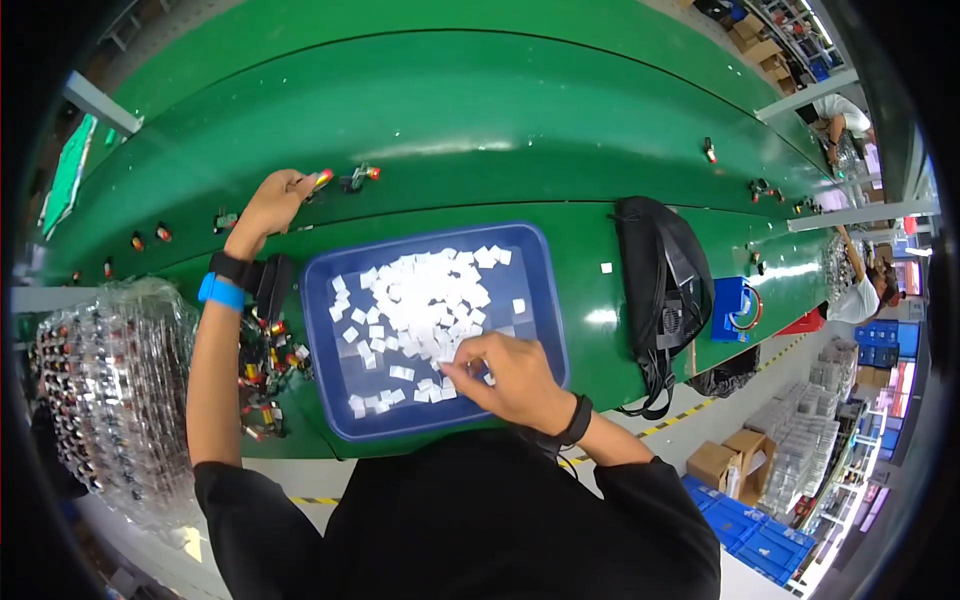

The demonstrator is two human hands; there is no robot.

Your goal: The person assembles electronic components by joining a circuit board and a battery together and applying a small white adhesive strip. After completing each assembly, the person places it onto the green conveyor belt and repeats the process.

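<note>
My left hand [272, 208] reaches over the green bench, its fingers closed on a small part with a red and yellow end [323, 178]. Just right of it lies a small dark assembly with a red tip [358, 178]. In front of me stands a blue tray [430, 434] holding a heap of small white square pieces [425, 295], with others scattered around the heap. My right hand [510, 380] is over the tray's near right part, thumb and forefinger pinched at the edge of the heap. What sits between those fingertips is too small to make out.
Small parts [262, 375] are piled left of the tray, beside a large plastic-wrapped stack [115, 390]. A black bag [665, 290] and a blue box [733, 310] are on the right. More assemblies [710, 150] lie along the bench; other people work at far right.
</note>
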